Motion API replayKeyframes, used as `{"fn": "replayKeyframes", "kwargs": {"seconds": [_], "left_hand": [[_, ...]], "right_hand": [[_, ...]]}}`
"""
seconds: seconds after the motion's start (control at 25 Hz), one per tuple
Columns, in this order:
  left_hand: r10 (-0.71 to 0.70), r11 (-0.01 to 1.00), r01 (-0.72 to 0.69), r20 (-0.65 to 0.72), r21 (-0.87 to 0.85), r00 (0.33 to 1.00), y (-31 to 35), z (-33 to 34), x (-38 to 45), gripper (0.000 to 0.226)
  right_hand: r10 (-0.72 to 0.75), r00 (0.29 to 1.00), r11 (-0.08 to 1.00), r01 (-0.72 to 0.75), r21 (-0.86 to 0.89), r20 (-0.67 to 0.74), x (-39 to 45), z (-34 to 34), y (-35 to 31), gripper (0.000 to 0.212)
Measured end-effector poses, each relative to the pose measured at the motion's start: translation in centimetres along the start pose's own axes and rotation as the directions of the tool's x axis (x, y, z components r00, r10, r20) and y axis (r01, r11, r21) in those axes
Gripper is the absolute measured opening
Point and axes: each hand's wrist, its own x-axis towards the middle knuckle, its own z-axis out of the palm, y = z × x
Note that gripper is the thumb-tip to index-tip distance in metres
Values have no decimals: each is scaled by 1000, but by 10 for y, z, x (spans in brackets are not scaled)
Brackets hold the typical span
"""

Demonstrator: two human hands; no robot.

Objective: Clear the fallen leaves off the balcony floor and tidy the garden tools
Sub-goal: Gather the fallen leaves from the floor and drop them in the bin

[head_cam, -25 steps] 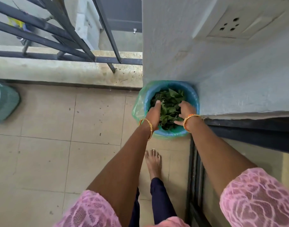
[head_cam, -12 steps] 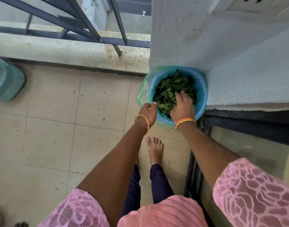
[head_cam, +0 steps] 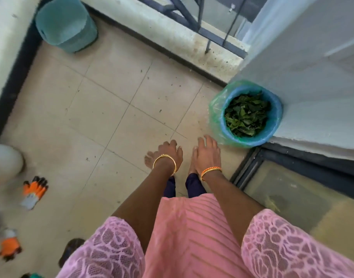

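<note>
A blue bin (head_cam: 276,117) lined with a green plastic bag stands in the wall corner at the right, filled with green leaves (head_cam: 245,116). My left hand (head_cam: 168,152) and my right hand (head_cam: 207,152) hang side by side above my feet, left of the bin and apart from it. Both hold nothing, fingers relaxed and pointing down. An orange and grey garden glove (head_cam: 33,190) lies on the tiles at the left. A second orange glove (head_cam: 8,244) lies blurred near the lower left edge.
A teal bucket (head_cam: 66,25) stands in the far left corner by the parapet (head_cam: 172,35) and railing. A pale rounded object (head_cam: 5,163) sits at the left edge. A dark door track (head_cam: 246,171) and glass panel run at the right. Tiled floor (head_cam: 103,117) spreads between.
Both hands have come out of the bin and drawn back over my feet. The view has swung left and down, bringing the gloves and the teal bucket into sight.
</note>
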Motion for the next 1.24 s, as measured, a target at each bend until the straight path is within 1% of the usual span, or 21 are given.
{"fn": "replayKeyframes", "kwargs": {"seconds": [0.08,0.2,0.32,0.44,0.56,0.68,0.8,0.88,0.96,1.08,1.16,1.24], "left_hand": [[0,1000,1,-42,19,999,-27,-8,-17,41],[-90,996,86,-104,-38,991,-71,-21,-43,41],[-178,980,166,-105,-113,978,-119,-32,-74,41],[-261,951,230,-136,-208,956,-166,-50,-107,41],[-378,879,317,-117,-355,918,-216,-54,-155,43],[-500,784,406,-89,-469,862,-258,-56,-205,42],[-627,658,488,-58,-573,777,-292,-47,-256,42],[-703,542,531,-5,-651,711,-307,-38,-285,42],[-776,407,569,59,-715,628,-315,-26,-311,43],[-828,206,598,188,-774,529,-315,-11,-339,44],[-847,48,611,293,-790,445,-309,-2,-355,45],[-844,-125,589,397,-798,359,-303,2,-368,45]], "right_hand": [[-78,996,993,81,-84,33,-7,-9,-26,42],[-205,975,950,218,-223,81,-15,-21,-73,44],[-354,929,877,371,-305,112,-23,-24,-137,41],[-434,883,814,470,-342,180,-40,-25,-209,38],[-522,807,721,591,-363,276,-73,-23,-276,38],[-570,759,673,651,-350,316,-113,-18,-324,41],[-631,654,542,756,-366,417,-159,-7,-359,43],[-652,585,465,811,-356,481,-193,1,-375,44],[-674,477,337,878,-339,564,-225,11,-386,44],[-679,307,152,947,-282,667,-259,21,-397,43],[-666,170,8,975,-221,726,-278,27,-404,41],[-627,38,-128,980,-151,778,-290,31,-411,40]]}}
